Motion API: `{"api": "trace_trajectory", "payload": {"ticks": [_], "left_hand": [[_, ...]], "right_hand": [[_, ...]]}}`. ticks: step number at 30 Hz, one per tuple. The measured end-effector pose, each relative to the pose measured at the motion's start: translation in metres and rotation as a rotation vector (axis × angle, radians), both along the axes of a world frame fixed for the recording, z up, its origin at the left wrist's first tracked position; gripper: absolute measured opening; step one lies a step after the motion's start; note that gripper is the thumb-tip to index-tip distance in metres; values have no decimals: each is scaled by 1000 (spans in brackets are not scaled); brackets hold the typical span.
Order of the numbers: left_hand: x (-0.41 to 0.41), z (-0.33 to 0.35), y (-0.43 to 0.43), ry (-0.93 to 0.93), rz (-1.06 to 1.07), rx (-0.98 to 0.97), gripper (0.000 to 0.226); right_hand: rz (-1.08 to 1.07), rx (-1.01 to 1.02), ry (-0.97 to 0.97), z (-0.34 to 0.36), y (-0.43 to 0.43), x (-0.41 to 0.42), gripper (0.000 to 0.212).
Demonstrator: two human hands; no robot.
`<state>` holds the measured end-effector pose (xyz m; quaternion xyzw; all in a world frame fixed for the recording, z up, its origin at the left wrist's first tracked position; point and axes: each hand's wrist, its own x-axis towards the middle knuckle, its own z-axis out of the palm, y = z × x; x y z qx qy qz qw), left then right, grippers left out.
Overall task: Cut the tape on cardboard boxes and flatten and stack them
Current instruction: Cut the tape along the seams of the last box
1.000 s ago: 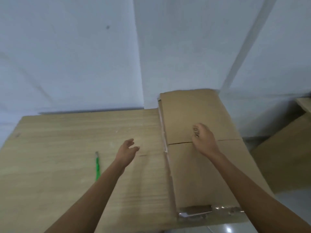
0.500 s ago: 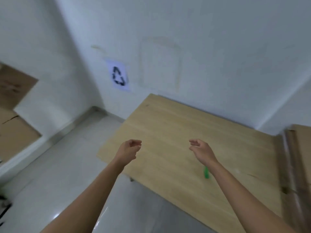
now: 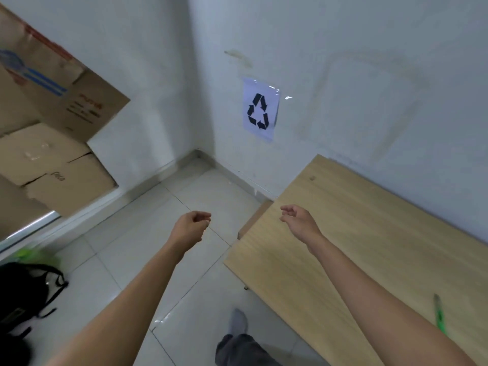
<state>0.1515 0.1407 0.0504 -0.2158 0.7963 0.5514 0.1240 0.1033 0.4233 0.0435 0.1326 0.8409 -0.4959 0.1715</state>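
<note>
Several cardboard boxes (image 3: pixel 52 165) are stacked against the wall at the far left; the top one (image 3: pixel 60 83) carries red and blue print. My left hand (image 3: pixel 191 227) hangs over the tiled floor with loosely curled fingers and holds nothing. My right hand (image 3: pixel 299 220) hovers over the left corner of the wooden table (image 3: pixel 369 233), fingers loosely curled, also holding nothing. A green cutter (image 3: pixel 439 314) lies on the table at the lower right, beside my right forearm.
A recycling sign (image 3: pixel 261 110) is taped to the white wall in the room corner. A black bag (image 3: pixel 23 294) sits on the floor at the lower left. My foot in a grey sock (image 3: pixel 237 322) stands on the white tiles beside the table edge.
My view has swung left, away from the flattened box on the table toward the stacked boxes. My right hand has left the flattened box; both hands now hold nothing in the air.
</note>
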Motion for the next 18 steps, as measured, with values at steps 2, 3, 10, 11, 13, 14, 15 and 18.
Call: {"api": "trace_trajectory", "payload": {"ticks": [2, 3, 10, 11, 13, 14, 15, 18], "left_hand": [[-29, -7, -15, -16, 7, 5, 24], [-44, -10, -22, -35, 7, 2, 24], [-153, -19, -43, -125, -95, -24, 22], [-172, -22, -43, -130, -129, -30, 22], [-211, -30, -43, -145, -191, -47, 22], [-231, -34, -43, -157, -225, -52, 22], [-250, -42, -43, -174, -255, -56, 22], [-311, -76, -47, -231, -344, -84, 19]], "right_hand": [[-14, -10, -19, -8, -16, -34, 33], [-35, -15, -32, -11, -22, -50, 33], [-148, -59, -133, -25, -59, -126, 42], [-166, -70, -150, -30, -63, -136, 43], [-221, -77, -173, -39, -70, -158, 45], [-251, -82, -182, -45, -75, -169, 46], [-280, -89, -188, -53, -79, -180, 47], [-434, -97, -217, -87, -93, -215, 48]]}}
